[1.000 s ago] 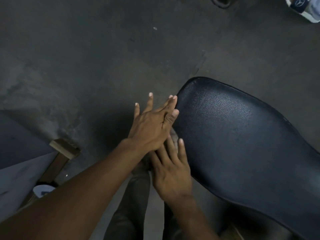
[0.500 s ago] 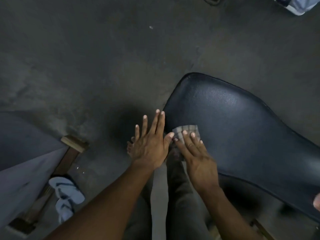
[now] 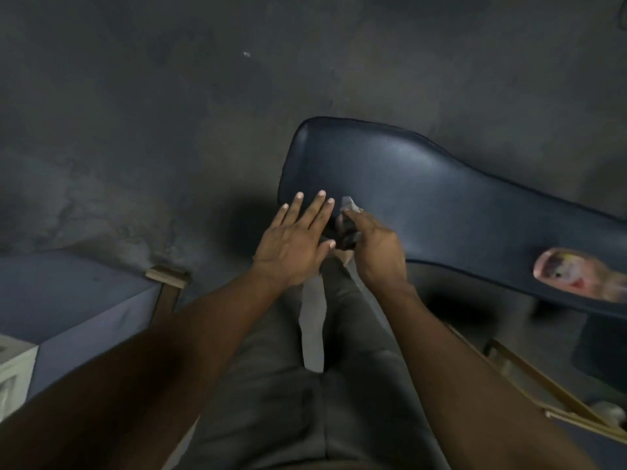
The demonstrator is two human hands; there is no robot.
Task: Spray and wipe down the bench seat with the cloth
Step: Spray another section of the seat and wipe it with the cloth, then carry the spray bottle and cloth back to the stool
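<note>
A dark blue padded bench seat (image 3: pixel 441 198) runs from the centre to the right edge. My right hand (image 3: pixel 376 247) is closed around a small grey checked cloth (image 3: pixel 349 212), bunched up at the seat's near left edge; a corner of cloth sticks up above my fingers. My left hand (image 3: pixel 293 242) is flat and spread, fingers apart, just left of the cloth over the seat's left end, holding nothing. No spray bottle is recognisable in view.
A pink, blurred object (image 3: pixel 576 276) lies on the seat at the right. A blue-covered piece of furniture with a wooden leg (image 3: pixel 166 283) stands at the left. A brass-coloured frame (image 3: pixel 543 395) sits at lower right. Dark concrete floor (image 3: pixel 169 113) lies beyond.
My right hand has gathered the cloth from flat under its fingers into a bunched grip. The view has shifted, so the seat sits further right and the pink object has come into view.
</note>
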